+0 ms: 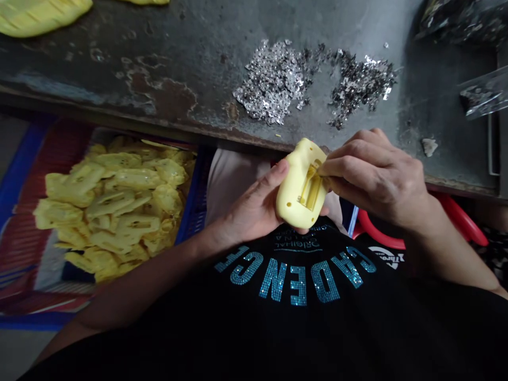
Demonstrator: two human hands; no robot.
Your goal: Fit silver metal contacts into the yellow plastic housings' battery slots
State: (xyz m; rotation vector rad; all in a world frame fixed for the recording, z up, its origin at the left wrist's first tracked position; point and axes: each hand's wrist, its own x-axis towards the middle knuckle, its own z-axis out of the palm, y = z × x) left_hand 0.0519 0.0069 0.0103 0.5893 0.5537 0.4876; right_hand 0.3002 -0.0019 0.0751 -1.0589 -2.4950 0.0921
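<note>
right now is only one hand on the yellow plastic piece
No, the left hand cradles the yellow plastic piece while the right hand grips it from the other side.

At the centre, the plastic piece [299,185] is pale yellow with a deeper golden-yellow slot, and the matching pieces [111,206] at 9 o'clock lie in a basket [55,164] striped red and edged in blue. Toward 12 o'clock, the surface [119,69] is dark grey blotched with rust brown, beneath a silver heap of discs [272,82] and a darker grey heap of scraps [359,87]; at 6 o'clock, the black shirt [301,328] carries glittering teal lettering [297,286].
</note>
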